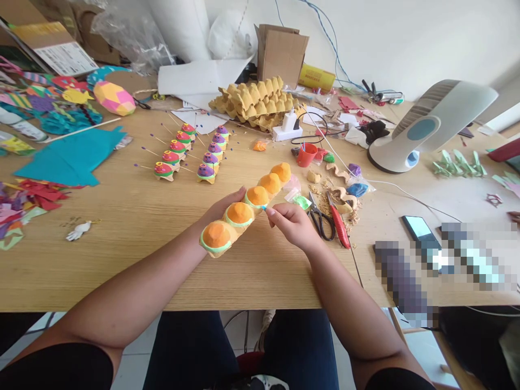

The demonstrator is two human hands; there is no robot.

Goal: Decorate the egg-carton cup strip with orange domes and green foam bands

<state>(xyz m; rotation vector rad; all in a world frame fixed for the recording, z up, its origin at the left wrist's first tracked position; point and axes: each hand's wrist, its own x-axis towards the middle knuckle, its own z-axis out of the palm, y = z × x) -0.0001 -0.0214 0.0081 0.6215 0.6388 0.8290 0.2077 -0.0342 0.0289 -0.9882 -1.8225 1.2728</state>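
Note:
My left hand (227, 208) is closed on a strip of egg carton (239, 214) from its far side, holding it tilted above the table. Its bumps are covered in orange clay, and several have a pale green band round the base. My right hand (289, 221) pinches a small blue-tipped tool (264, 208), whose tip meets the strip's right edge near the middle bump. Most of that tool is hidden by the fingers. Beyond the strip stand a red and green decorated carton strip (174, 154) and a purple one (212, 154), both with pins stuck in them.
Black-handled scissors (323, 219) and a red cutter (339, 222) lie right of my right hand among carton scraps. Behind are a red cup (307, 155), a power strip (286, 131) and stacked egg cartons (255, 103). A white fan (418, 130) stands right; teal paper (77, 157) lies left.

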